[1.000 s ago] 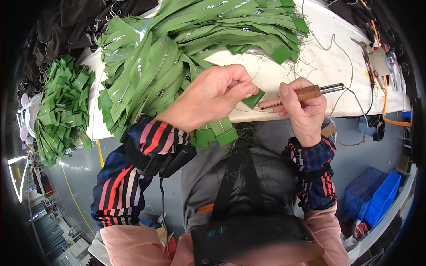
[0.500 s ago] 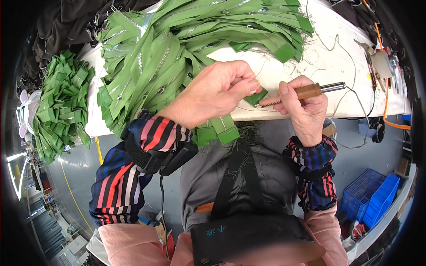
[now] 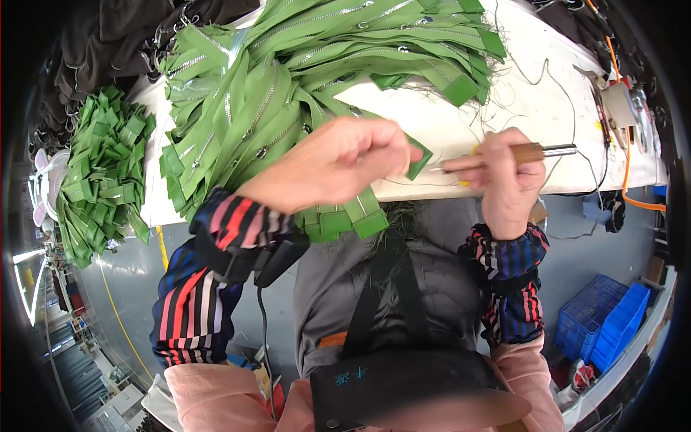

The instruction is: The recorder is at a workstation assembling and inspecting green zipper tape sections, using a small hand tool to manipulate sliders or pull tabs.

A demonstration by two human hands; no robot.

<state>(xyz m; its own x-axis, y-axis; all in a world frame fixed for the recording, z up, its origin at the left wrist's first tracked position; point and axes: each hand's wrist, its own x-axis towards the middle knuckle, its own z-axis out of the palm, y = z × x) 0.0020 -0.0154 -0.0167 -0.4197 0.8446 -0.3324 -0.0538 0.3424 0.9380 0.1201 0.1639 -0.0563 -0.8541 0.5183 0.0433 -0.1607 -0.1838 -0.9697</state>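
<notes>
Between the two hands: a narrow gap, where the tool tip points left at a green tab [image 3: 420, 163] without touching it.
Right grip: the right hand [image 3: 508, 171] is closed around a wooden-handled tool [image 3: 527, 153], its metal end reaching out to the right. Yellow patches show beside the fingers, too blurred to identify.
Left grip: the left hand [image 3: 349, 160] is smeared by motion; its fingers appear closed on the green tab, which juts out just right of them, though the exact contact is blurred.
Change: half a second ago the tip was right at the tab's corner; now the right hand has shifted a little rightward and a strip of bare table [image 3: 533, 119] lies between.
Meaning: judged from that gap, tool and tab are parted at this instant, with both still held.
Below the left grip: tabbed strip ends [image 3: 369, 223] hang over the near edge of the table.
Left and beyond the left grip: a heap of green zippers [image 3: 266, 108] with silvery teeth.
Beyond the right grip: loose threads [image 3: 491, 109] lie scattered.
Far left of the grips: a bundle of green tabbed ends [image 3: 101, 183].
Right and below the right grip: a blue crate [image 3: 590, 309].
</notes>
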